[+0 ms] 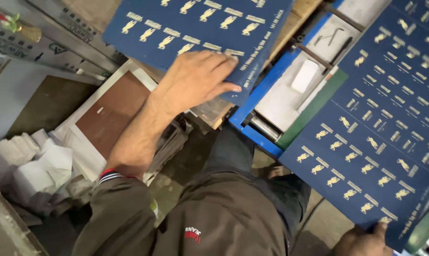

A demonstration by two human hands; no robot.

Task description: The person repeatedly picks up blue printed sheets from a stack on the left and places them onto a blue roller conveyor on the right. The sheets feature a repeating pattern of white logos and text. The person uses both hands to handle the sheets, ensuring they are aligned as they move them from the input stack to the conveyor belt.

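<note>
Right hand [364, 242] grips blue sheet [385, 123], running diagonally.

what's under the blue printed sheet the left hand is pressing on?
Under the blue printed sheet, a wooden board shows past its lower edge by the left hand and at the upper right corner. Whether more sheets lie beneath it is covered.

Left hand [195, 78] flat, fingers spread, arm extended; right hand [364, 242] low, grip unclear.
</note>
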